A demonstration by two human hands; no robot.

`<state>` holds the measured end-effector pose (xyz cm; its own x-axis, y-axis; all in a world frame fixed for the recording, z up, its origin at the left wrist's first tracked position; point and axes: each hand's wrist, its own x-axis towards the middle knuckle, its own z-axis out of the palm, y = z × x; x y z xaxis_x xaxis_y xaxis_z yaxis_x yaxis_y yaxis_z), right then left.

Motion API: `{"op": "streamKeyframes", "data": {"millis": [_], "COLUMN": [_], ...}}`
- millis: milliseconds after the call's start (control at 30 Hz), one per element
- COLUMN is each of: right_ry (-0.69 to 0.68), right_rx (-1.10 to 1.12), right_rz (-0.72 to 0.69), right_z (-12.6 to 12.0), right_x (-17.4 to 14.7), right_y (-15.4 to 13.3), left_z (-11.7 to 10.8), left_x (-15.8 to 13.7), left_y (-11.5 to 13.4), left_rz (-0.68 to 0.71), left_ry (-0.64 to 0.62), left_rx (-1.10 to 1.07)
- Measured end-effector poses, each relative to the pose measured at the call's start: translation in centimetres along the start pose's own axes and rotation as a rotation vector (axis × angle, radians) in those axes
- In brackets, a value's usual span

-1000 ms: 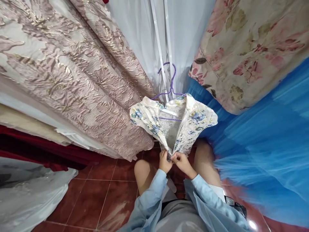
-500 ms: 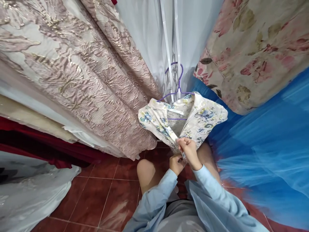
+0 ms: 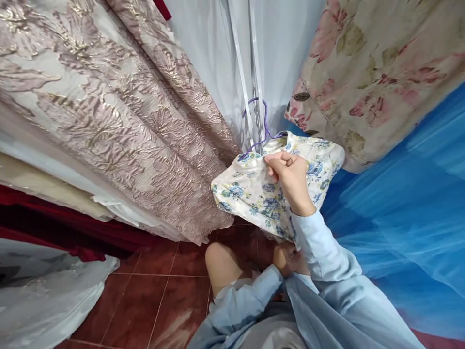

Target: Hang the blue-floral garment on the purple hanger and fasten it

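A white blouse (image 3: 254, 194) with a blue flower print hangs on a purple hanger (image 3: 266, 123) in front of me. My right hand (image 3: 290, 177) pinches the blouse at the top of its front opening, just below the neckline. The opening's edges lie together beneath that hand; what exactly sits between thumb and finger is too small to make out. Lower down, my left hand (image 3: 284, 257) is closed on the bottom of the opening, its fingers partly hidden by the cloth and my right sleeve.
A pink and gold brocade dress (image 3: 145, 121) hangs close on the left. White straps (image 3: 238, 63) dangle behind the hanger. To the right are a pink-flowered cloth (image 3: 381, 82) and blue tulle (image 3: 410, 208). My bare knee (image 3: 221, 264) is above the red tiled floor (image 3: 141, 300).
My right hand has moved up along the opening from near the left hand to the neckline. The gap in the blouse has closed. My left hand has shifted slightly down and right.
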<state>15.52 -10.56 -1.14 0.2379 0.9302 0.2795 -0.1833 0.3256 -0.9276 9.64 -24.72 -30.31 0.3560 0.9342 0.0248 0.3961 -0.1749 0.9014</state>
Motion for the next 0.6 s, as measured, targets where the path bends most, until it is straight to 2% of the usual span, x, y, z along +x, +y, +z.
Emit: {"op": "streamKeyframes", "data": {"millis": [67,167,233,333,400,467,533,600], "right_ry": [-0.04,-0.079,-0.085,-0.088,-0.097,-0.106,-0.102,-0.102], "right_rx": [-0.004,-0.005,-0.005,-0.009,-0.016,-0.031,-0.047,-0.058], "right_rz": [-0.008,0.021,0.043,0.05,0.045,0.036,0.018,-0.002], "right_z": [-0.2,-0.7,-1.1,-1.3,-1.3,-1.3,-1.4,-1.5], "right_x": [-0.1,-0.6,-0.9,-1.2,-1.3,-1.3,-1.1,-0.9], "right_y": [-0.2,0.1,0.5,0.7,0.5,0.3,0.4,1.1], "left_z": [-1.5,-6.0,-10.2,-16.9,-20.7,-23.1,-24.3,-24.4], "left_x": [0.1,1.5,3.3,6.9,9.3,11.4,12.8,13.4], "left_y": [0.1,1.8,4.4,9.8,13.5,16.4,18.1,18.5], "left_rz": [0.053,0.157,0.256,0.495,0.628,0.69,0.719,0.723], "left_ry": [0.077,0.351,0.536,0.757,0.742,0.582,0.43,0.386], "left_rx": [-0.021,-0.031,0.013,0.174,0.291,0.391,0.438,0.43]}}
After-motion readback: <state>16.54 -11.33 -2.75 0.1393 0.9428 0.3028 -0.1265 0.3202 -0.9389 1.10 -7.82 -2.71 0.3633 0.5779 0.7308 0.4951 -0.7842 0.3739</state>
